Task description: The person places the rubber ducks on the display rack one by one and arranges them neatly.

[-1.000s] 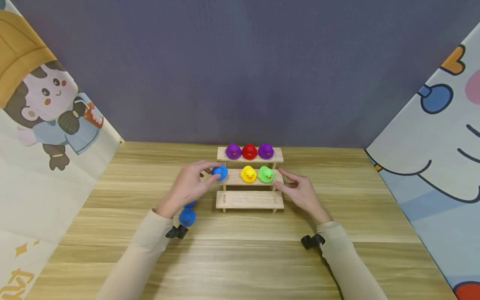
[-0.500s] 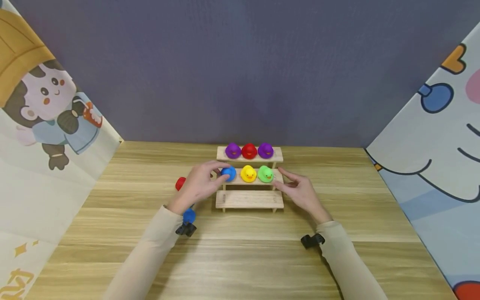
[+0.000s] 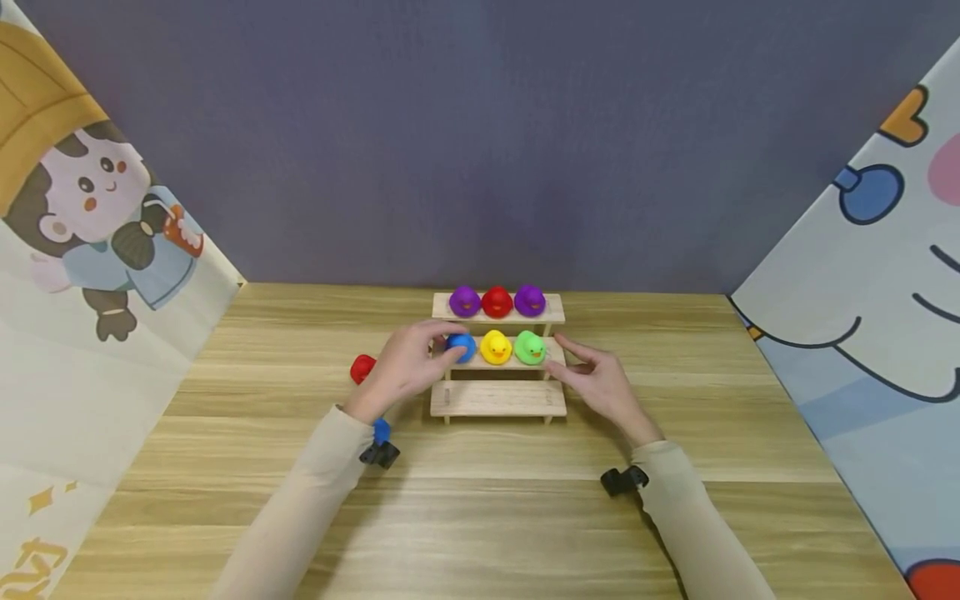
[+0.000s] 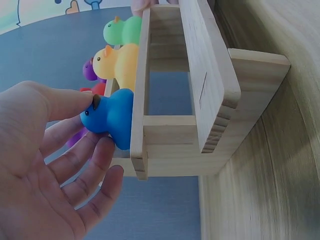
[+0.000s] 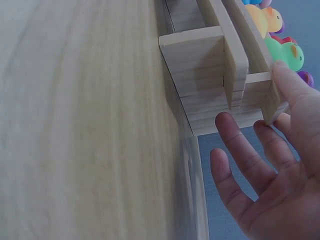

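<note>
i see the left hand (image 3: 408, 367) has carried the blue duck (image 3: 461, 347) further right than half a second back; a second ago it was out at the shelf's left end, and now it sits on the middle shelf just beside the yellow duck (image 3: 496, 347). my view has barely shifted, and the right hand (image 3: 600, 382) looks the same as before.

nearest me on the desk (image 3: 480, 517), a second blue duck (image 3: 382, 430) peeks out beside the left sleeve. past it, the bottom shelf of the stepped wooden rack (image 3: 498, 398) carries nothing i can see.

the left hand pinches the blue duck, thumb on its head and curled fingers (image 4: 82, 167) under its body in the left wrist view. the duck is glossy bright blue, with a dark beak and a small dark eye, its base against the shelf board. the right hand is spread with relaxed fingers, holding nothing; fingertips (image 5: 280, 75) rest on the rack's right end by the green duck (image 3: 530, 347).

a red duck (image 3: 362, 367) sits on the desk left of the left hand. farthest, the top shelf holds a purple duck (image 3: 464, 301), a red one (image 3: 497, 302) and another purple (image 3: 529, 300).
</note>
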Available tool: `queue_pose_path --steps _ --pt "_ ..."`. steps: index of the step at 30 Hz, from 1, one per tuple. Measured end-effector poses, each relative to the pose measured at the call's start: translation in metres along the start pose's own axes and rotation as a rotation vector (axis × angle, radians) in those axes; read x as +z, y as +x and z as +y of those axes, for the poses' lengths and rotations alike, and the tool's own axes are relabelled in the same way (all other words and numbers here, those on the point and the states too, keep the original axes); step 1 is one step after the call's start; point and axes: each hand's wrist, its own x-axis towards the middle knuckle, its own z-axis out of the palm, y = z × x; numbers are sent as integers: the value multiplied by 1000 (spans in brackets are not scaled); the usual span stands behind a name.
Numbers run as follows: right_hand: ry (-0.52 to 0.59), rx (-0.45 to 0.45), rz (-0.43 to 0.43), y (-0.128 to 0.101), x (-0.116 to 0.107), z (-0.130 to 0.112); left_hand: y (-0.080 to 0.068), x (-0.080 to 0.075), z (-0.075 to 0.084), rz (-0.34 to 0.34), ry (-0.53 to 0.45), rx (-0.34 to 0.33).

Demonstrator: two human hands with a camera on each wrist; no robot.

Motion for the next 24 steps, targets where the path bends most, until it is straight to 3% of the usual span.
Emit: queue_pose_path --steps 18,24 --pt "-4 7 1 0 0 1 4 6 2 19 -20 16" --pt "-10 14 -1 1 1 1 0 3 -2 21 -68 13"
